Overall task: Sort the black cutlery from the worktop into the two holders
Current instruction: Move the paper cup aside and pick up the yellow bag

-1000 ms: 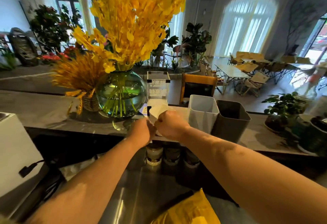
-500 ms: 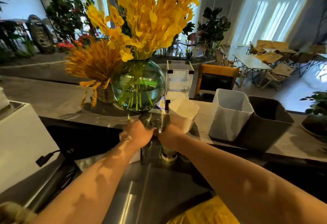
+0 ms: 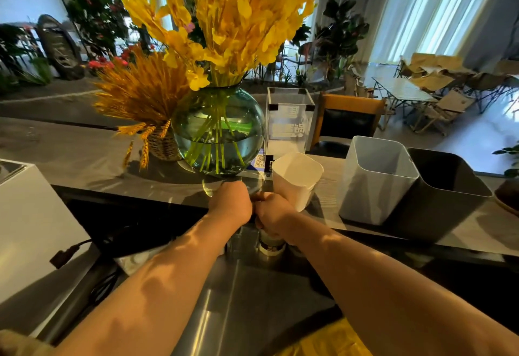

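At the front edge of the counter (image 3: pixel 70 153) the left hand (image 3: pixel 231 201) and right hand (image 3: pixel 273 215) touch, fingers curled; what they grip is hidden, black cutlery unseen; likely opening a pack, so tear gently, low, near the white holder (image 3: pixel 376 181) and dark grey holder (image 3: pixel 446 195).

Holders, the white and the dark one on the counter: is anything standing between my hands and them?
Yes: a white cup stands just beyond the right hand, partly on the way to the white holder. The dark holder stands past the white one, farther right.
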Tool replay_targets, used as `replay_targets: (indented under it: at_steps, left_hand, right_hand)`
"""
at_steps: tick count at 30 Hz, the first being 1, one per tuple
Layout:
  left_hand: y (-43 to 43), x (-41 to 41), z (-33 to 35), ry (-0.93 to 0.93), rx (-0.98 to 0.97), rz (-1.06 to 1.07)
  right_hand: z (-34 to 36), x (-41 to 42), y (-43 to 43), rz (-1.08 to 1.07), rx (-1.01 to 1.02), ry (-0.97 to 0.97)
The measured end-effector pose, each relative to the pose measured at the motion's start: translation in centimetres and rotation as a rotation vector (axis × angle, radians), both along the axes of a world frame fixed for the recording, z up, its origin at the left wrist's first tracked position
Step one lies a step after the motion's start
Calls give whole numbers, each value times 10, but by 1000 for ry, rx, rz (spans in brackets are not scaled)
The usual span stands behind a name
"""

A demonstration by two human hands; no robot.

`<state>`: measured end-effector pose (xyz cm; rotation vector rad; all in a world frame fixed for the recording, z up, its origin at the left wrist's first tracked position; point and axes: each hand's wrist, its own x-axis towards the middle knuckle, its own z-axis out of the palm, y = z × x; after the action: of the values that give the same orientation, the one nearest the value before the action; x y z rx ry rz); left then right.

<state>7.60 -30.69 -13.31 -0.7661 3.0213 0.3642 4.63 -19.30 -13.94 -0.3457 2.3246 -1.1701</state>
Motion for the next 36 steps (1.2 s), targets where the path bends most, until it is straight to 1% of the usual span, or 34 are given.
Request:
replay_targets:
  at_steps: [4, 8, 11, 13, 16, 18, 22, 24, 26, 28, 29, 31, 34, 36]
  left_hand:
    - [5, -8, 4, -110, -140, -76]
    - [10, -18, -1, -223, -282, -184]
    - [9, -27, -6, -318, -291, -178]
    - [6, -28, -11, -339, -236, -102]
    - [1, -24, -18, -289, -160, -24]
    - [-3, -20, -20, -253, -152, -38]
    - [-8, -14, -21, -235, -187, -89]
    - [-10, -8, -20, -209, -174, -113]
    - [-11, -2, -16, -150, -119, -155]
    - [-12, 4, -7, -61, -41, -193]
    - [-11, 8, -1, -15, -12, -216]
    - [-7, 17, 11, 69, 10, -281]
    - [-3, 24, 27, 155, 31, -399]
    - [4, 25, 44, 270, 101, -441]
  right_hand:
    - [0, 0, 2, 6, -22, -11]
    - [-2, -3, 2, -16, 4, -71]
    - [-4, -4, 2, -44, -14, -122]
    - [-7, -5, 2, -57, -30, -136]
    - [-8, -7, 2, -76, -40, -180]
    - [-10, -9, 1, -93, -47, -187]
    - [-15, -8, -4, -109, -58, -152]
    - [-14, -5, -2, -112, -65, -128]
    - [-12, 1, -1, -128, -120, -160]
    - [-7, 8, 0, -138, -242, -212]
    - [-4, 12, 1, -133, -290, -195]
    - [4, 19, 2, -143, -363, -101]
    - [25, 27, 8, -248, -452, 25]
    - [44, 30, 13, -303, -488, 107]
